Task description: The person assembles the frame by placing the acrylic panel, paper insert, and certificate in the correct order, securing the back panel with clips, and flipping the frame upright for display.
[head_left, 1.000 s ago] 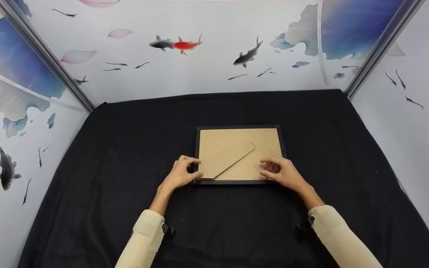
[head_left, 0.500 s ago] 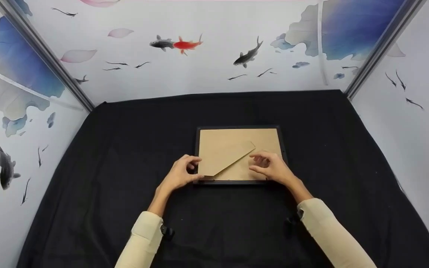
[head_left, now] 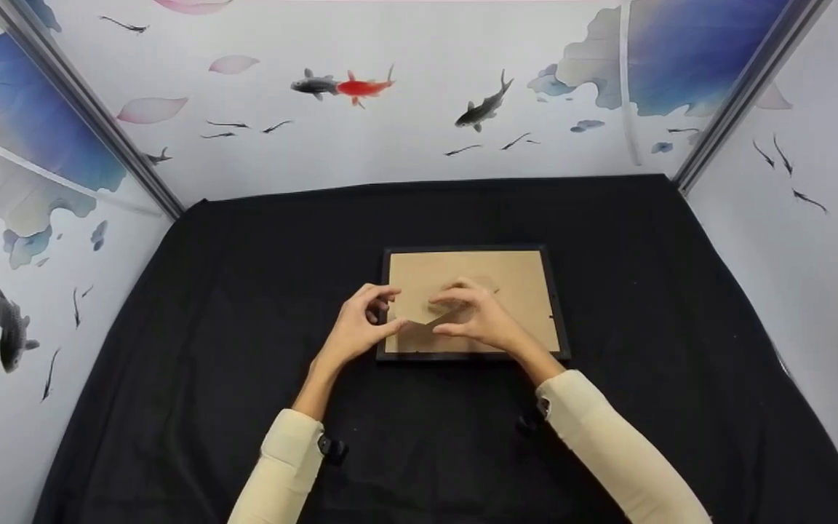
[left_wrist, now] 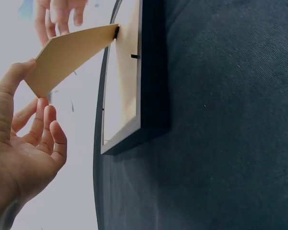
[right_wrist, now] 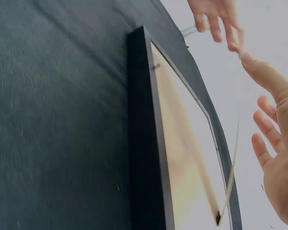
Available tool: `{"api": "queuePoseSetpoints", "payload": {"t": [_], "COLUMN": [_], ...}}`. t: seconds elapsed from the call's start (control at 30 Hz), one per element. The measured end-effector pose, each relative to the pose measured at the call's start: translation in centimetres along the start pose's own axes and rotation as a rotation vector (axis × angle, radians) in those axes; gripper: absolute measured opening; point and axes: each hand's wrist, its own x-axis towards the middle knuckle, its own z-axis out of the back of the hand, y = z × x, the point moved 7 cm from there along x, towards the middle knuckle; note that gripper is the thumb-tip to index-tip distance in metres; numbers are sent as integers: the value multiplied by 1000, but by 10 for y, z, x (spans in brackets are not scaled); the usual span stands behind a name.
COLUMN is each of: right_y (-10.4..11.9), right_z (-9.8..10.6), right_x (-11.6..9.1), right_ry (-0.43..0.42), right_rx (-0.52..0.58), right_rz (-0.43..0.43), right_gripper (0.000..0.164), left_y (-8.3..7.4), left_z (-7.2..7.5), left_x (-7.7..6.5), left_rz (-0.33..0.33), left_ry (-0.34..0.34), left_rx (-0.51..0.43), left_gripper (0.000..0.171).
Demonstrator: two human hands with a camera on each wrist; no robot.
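Observation:
A picture frame (head_left: 474, 356) lies face down, its black border around a tan backing board (head_left: 521, 269). The easel stand (left_wrist: 67, 60) is swung up from the board and slopes away from its hinge (left_wrist: 116, 32). My left hand (head_left: 355, 331) pinches the stand's raised wide end, the thumb on one edge and fingertips at the opposite corner. Close by is my right hand (head_left: 488, 320), over the board, its fingers bent loosely and the thumb apart from them. In the right wrist view its thumb (right_wrist: 264, 74) is at the stand's raised end; contact is unclear.
Black cloth (head_left: 281, 255) covers the table under and around the frame. White printed panels (head_left: 419, 138) with fish and leaf pictures stand at the back and both sides, joined by metal posts (head_left: 92, 109). A small tab (left_wrist: 134, 56) sits at the frame's inner edge.
The stand has risen from lying nearly flat on the board, lifted by my left hand. My right hand has moved left from the frame's right side to near the stand.

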Motion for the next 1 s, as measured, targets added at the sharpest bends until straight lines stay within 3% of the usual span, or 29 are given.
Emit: {"api": "queuePoseSetpoints", "payload": {"t": [0.1, 0.37, 0.63, 0.8, 1.0], "right_y": [13, 14, 13, 19, 25], "right_z": [-4, -6, -5, 0, 6], "right_x": [5, 3, 1, 2, 3], "right_ry": [-9, -48, -117, -169, -175], "right_rx": [-4, -8, -101, -99, -97], "right_rz": [19, 36, 124, 152, 154], "right_gripper": [33, 22, 20, 21, 23], "left_y": [-3, -1, 19, 38, 44], "left_z": [0, -2, -7, -22, -36], "left_x": [1, -1, -13, -29, -34], "left_rz": [-6, 7, 36, 60, 21], "left_ry": [-8, -9, -30, 17, 24], "left_rx": [-6, -26, -121, -52, 87], "left_gripper": [48, 49, 68, 59, 45]}}
